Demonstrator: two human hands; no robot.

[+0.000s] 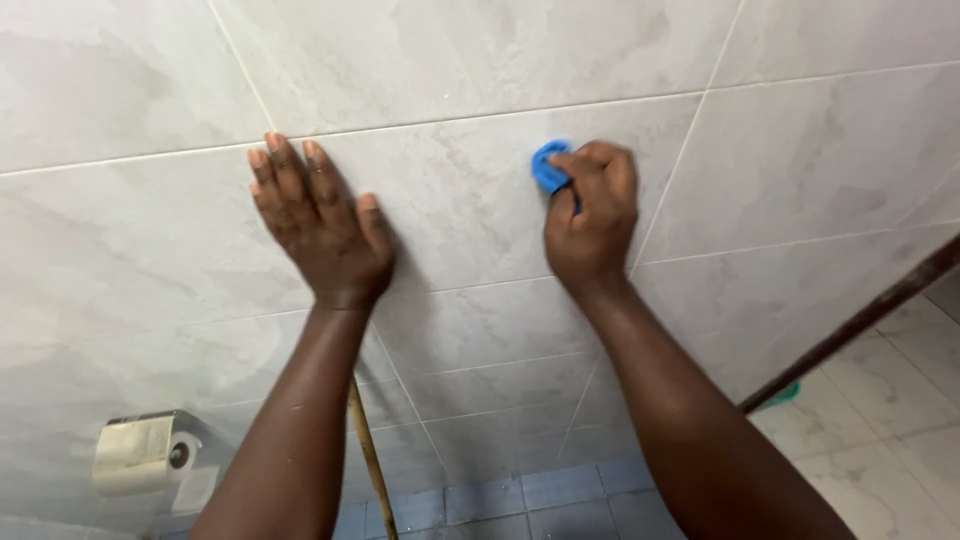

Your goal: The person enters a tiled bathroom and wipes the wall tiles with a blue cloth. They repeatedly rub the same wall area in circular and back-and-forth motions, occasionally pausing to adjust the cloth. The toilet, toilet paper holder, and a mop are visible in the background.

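My left hand [318, 222] lies flat against the pale grey tiled wall [470, 60], fingers together and pointing up, holding nothing. My right hand [592, 218] is closed around a small blue scrubbing pad [549, 165] and presses it on the wall tile a little to the right of centre. Only the pad's upper left part shows past my fingers. Both forearms reach up from the bottom edge of the view.
A toilet paper roll [140, 455] hangs on a metal holder at the lower left. A thin wooden stick [372, 460] leans by the wall below my left arm. Blue floor tiles [520, 495] lie below. A dark door frame edge [860, 325] runs diagonally at the right.
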